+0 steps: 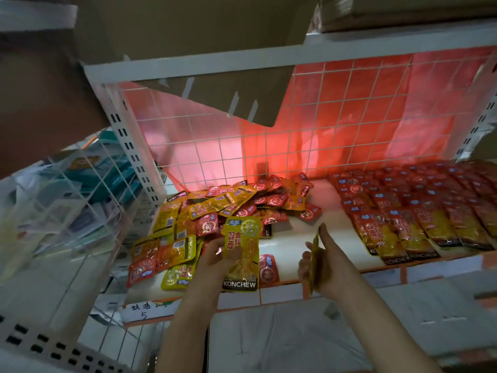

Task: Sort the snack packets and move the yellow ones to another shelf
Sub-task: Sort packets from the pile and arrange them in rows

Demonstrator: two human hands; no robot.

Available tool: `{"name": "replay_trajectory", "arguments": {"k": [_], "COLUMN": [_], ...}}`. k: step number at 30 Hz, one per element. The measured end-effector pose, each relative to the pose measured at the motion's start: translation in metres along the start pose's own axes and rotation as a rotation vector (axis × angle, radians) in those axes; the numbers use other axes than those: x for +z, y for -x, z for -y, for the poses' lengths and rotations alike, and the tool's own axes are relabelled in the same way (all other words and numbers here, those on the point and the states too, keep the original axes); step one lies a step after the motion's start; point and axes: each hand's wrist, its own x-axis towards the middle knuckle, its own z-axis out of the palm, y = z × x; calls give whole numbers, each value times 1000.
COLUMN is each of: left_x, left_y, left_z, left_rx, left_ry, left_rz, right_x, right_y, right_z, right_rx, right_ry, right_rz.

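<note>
left hand (215,251) grips a yellow packet (242,251), fingers curled on its left edge and thumb across its face, the packet upright with its long axis running away from the person, printed foot nearest the wrist. right hand (322,261) is clamped on a thin yellow stack (314,261) seen edge-on, thumb raised along its top, fingers wrapped behind; how many packets it holds cannot be told. the two hands stand apart, level with one another, the stack just right of the held packet with bare shelf (293,238) showing between. the mixed pile (215,214) of red and yellow packets lies directly ahead of and left of the left hand, touching or near its fingertips; more yellow ones lie flat at its near left edge, their long axes skewed in several directions. the sorted red rows (419,208) lie right of the right hand, well apart from the pile. judgement: the left hand is nearer the remaining yellow packets, and the held packet lies a short sideways pass from the stack; its flat face would need turning edge-on to match. destination shelf not identifiable from this view.
</note>
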Motion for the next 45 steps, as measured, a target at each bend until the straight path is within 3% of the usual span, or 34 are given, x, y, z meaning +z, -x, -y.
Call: {"name": "replay_trajectory", "arguments": {"k": [3,8,16,19,23,27,36,41,45], "left_x": [10,26,42,47,52,56,61,67,73], "left_y": [-2,-4,1,6,14,21,26,28,29], "left_z": [3,10,14,13,13,11,10,10,10], "left_rx": [-12,-29,-35,-24,-11,11,8,5,15], "left_ry": [21,23,32,37,42,45,116,134,123], "left_rz": [8,45,80,92,91,60,1,-13,-13], "right_x": [-7,-18,-43,-47,-53,-53,-62,-66,-72], "right_y": [6,18,31,32,38,45,48,44,46], "right_z": [3,8,16,18,7,2,35,49,56], "right_rx": [59,65,-193,-307,-157,-148,-319,-346,-407], "right_ry": [-14,63,468,431,234,286,879,669,777], "right_rz": [24,252,-38,-118,15,201,75,97,222]}}
